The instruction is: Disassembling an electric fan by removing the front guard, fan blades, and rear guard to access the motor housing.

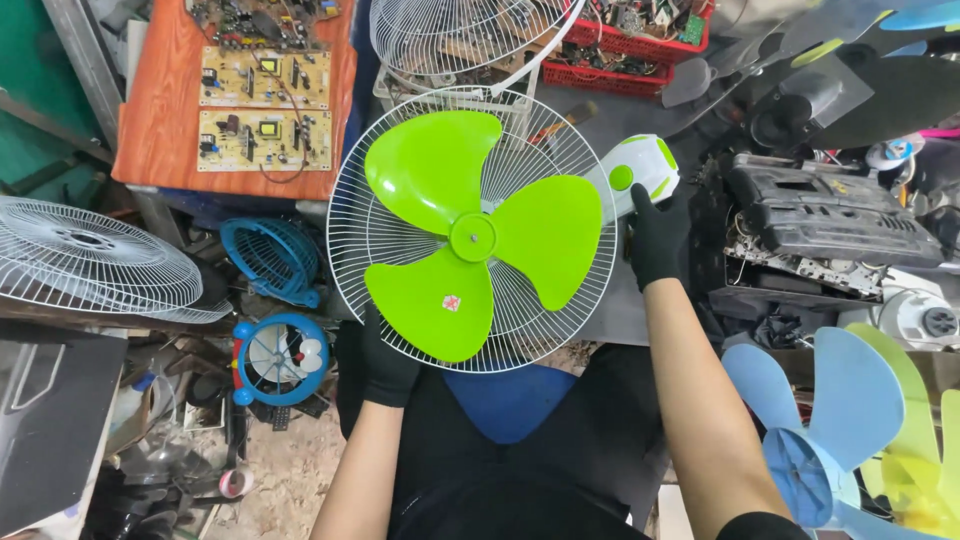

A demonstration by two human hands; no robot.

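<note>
fan (472, 235) lies over the lap: green blade on a white wire guard. left hand (385, 362), gloved, pinches the guard's lower rim; right hand (655, 235) wraps the white-green motor housing (640, 168). likely light but awkward; thin wires flex, so rim and housing seem the safest holds.

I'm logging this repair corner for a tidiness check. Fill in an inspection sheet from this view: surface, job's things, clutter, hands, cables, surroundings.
Surface: orange table at upper left, carrying circuit boards.
Job's things: green fan blade seated in a white wire grille; white-green motor housing behind it.
Clutter: spare grilles, small blue fan, loose blades, red parts trays, tape roll.
Hands: both gloved; left hand grips the grille's lower rim, right hand is on the housing.
Cables: thin wire on the boards.
Surroundings: dirt floor, opened black device.
</note>
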